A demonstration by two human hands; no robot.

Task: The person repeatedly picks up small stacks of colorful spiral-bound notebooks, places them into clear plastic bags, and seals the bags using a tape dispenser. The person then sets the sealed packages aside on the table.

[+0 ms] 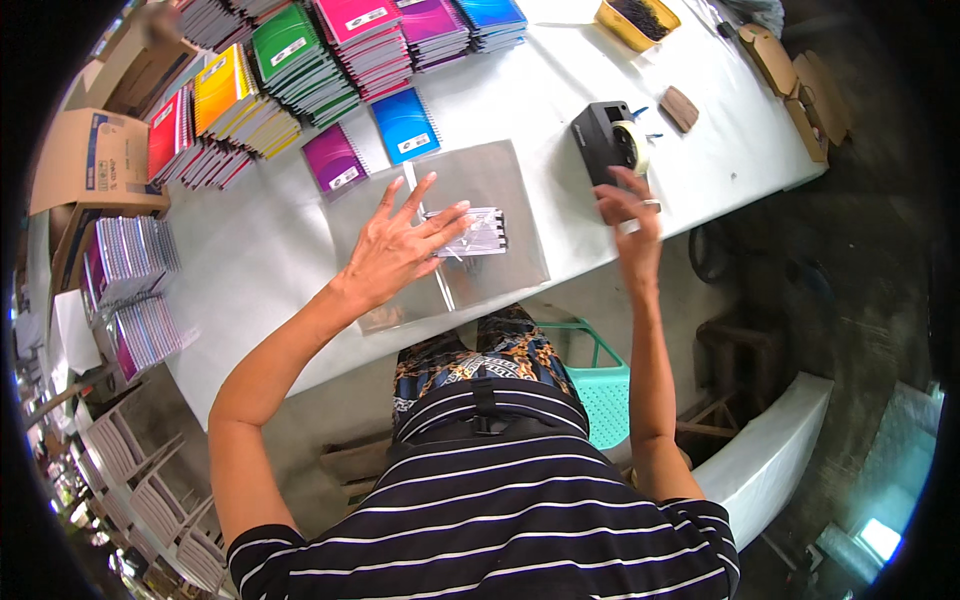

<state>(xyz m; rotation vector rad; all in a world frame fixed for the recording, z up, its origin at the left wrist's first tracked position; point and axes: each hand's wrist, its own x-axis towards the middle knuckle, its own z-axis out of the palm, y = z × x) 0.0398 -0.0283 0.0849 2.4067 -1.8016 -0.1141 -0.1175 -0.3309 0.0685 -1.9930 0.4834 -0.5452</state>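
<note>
My left hand [395, 245] lies with its fingers spread over a clear plastic sheet [500, 180] on the table. Its fingertips touch a small pale bundle [482, 235] with black marks along one edge, covered in shiny clear plastic. My right hand [632, 215] is at the near side of a black tape dispenser [597, 145] that carries a roll of tape [632, 148]. Rings show on that hand. Its fingers are smeared by motion, so I cannot make out whether they hold anything.
A purple notebook [335, 160] and a blue notebook [405, 125] lie beyond the sheet. Stacks of coloured spiral notebooks [300, 50] fill the far left, near a cardboard box [115, 155]. A yellow tray [640, 22] and a brown block [679, 109] sit at the far right.
</note>
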